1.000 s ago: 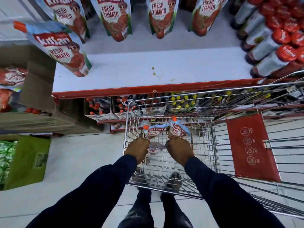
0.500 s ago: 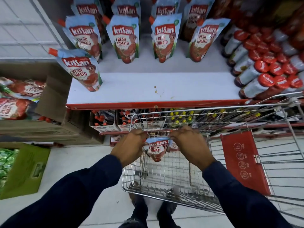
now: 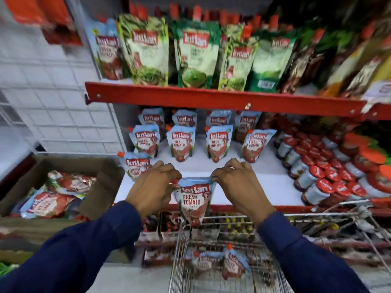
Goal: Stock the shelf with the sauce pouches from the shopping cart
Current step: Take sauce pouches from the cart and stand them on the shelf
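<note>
Two pouches [image 3: 220, 263] lie in the wire shopping cart [image 3: 182, 261]. Above its front rim, the left hand [image 3: 151, 190] and right hand [image 3: 239, 187] pinch the top corners of a hanging sauce pouch [image 3: 193, 203] reading "Kissan Fresh Tomato", before the white shelf's [image 3: 264, 185] red front edge. Matching pouches [image 3: 179, 142] stand behind.

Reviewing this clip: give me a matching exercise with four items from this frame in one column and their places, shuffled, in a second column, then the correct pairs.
Items:
1. held tomato pouch
2. green pouches
3. red-lidded jars
4. loose pouches

Places:
A. on the upper shelf
B. in the shopping cart
C. right part of the middle shelf
D. hanging between the left hand and right hand

Pairs: 1-D, 2-A, 3-C, 4-B
</note>
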A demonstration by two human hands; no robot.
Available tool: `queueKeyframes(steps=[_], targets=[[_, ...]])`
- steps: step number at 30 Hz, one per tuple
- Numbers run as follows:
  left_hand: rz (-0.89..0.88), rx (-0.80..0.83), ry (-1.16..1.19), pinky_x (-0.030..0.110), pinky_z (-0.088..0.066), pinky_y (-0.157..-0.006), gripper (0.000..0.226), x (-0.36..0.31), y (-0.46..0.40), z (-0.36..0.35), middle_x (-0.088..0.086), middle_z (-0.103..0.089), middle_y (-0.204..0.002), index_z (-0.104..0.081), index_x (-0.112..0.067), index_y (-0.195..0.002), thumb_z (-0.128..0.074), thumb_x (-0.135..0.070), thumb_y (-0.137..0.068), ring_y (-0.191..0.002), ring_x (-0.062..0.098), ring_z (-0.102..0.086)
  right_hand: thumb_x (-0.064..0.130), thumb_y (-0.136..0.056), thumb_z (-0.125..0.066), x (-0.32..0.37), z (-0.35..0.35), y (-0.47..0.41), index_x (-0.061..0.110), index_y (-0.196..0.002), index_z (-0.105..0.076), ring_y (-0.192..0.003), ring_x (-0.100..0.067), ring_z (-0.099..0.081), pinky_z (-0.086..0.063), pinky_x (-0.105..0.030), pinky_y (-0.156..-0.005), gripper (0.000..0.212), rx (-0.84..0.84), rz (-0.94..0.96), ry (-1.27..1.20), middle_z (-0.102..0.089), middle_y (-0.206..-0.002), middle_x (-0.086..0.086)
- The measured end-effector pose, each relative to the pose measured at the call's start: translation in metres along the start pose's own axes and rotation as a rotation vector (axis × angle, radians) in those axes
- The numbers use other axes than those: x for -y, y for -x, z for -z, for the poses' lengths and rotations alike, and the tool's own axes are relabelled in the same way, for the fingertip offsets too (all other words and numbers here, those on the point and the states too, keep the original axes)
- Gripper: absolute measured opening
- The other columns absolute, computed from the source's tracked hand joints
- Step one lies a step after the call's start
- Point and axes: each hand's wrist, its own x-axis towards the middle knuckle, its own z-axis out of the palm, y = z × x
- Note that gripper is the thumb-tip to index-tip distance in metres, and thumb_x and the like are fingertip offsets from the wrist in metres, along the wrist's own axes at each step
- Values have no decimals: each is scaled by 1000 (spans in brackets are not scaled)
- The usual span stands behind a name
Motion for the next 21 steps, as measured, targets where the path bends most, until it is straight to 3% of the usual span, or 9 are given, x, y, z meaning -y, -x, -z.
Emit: queueKeyframes(steps=[3,7,14,21], targets=[[3,-15,-121,41,-49,-81,22,20,-19,13,-5,-68,-105,-72,-24,-110,-70,-30,-89,-102,25,-55,21,-97,-59,3,-3,-30,31,-113,-67,-117,-22,-49,-31,-39,-82,20,3,-13,1,-73,-100,6],[53,44,-215,43,-43,-89,31,43,-45,19,-6,-66,-111,-71,-27,-118,-69,-35,-88,-108,26,-51,24,-103,-51,8,-12,-65,28,-110,-65,-109,-24,-46,-20,-38,-78,17,29,-29,16,-72,-98,5],[81,99,-272,42,-37,-92,35,67,-78,8,-5,-69,-113,-68,-30,-125,-64,-37,-90,-108,23,-49,22,-102,-51,5,-38,-103,26,-109,-66,-104,-24,-51,-34,-42,-85,16,45,-66,53,-73,-98,4],[126,164,-282,42,-36,-99,34,79,-92,-9,2,-71,-113,-68,-30,-126,-62,-36,-93,-113,25,-50,22,-100,-56,4,-61,-117,26,-102,-67,-97,-26,-55,-33,-42,-80,12,52,-93,50,-74,-93,1]])
